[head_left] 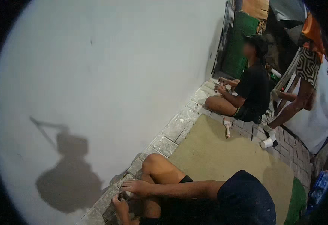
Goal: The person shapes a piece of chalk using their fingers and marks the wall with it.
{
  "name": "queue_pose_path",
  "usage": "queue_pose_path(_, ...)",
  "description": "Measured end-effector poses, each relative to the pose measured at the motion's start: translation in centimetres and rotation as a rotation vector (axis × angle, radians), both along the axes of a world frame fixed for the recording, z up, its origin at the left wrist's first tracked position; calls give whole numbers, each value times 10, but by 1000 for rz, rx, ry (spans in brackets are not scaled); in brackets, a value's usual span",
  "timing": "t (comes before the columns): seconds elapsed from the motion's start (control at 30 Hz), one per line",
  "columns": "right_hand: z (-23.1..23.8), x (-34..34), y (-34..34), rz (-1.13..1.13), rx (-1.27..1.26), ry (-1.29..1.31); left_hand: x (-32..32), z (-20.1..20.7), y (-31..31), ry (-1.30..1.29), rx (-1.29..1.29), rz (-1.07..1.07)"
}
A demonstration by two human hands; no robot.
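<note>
At the lower middle, beside the foot of the white wall, my two hands are close together. My right hand reaches in from the right with its fingers curled down over a small pale thing. Just below it, my left hand has bent fingers against the same spot, where something small and dark shows. What exactly the hands hold is too small and partly covered to name. My bent knee rises behind the right wrist. Under the hands runs a strip of grey paving blocks.
A tan mat with a green corner covers the ground. Beyond it lies a paintbrush. A person in black sits by the wall, hands together; another in patterned shorts stands behind. Blue plastic lies at right.
</note>
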State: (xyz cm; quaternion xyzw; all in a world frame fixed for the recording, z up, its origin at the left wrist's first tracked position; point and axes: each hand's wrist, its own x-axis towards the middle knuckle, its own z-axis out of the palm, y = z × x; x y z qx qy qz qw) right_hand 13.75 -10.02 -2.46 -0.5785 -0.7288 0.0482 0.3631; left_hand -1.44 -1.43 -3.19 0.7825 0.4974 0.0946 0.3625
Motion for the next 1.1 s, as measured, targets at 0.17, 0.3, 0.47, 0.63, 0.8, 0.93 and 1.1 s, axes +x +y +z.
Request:
queue_pose_path(0.17, -2, 5, 2, 14, -84, -52, 5, -7, -2, -19, 45, -9)
queue_pose_path(0.3, -3, 7, 3, 28, -252, -8, -1, -33, 5, 6, 88, -126)
queue_pose_path(0.47, -1, 8, 3, 79, -112, 182, -9, -63, 14, -20, 159, -118)
queue_pose_path(0.63, 4, 16, 11, 182, -243, 494, -9, -27, 12, 27, 173, -187)
queue_pose_path(0.8, 10, 21, 12, 0, -322, 492, -1, 8, -5, -51, 62, -55)
queue_pose_path(0.93, 13, 26, 12, 63, -359, 521, 4, 12, -6, -117, -39, -38)
queue_pose_path(1.1, 9, 37, 13, 163, -456, 536, 2, 33, -5, -220, -16, -269)
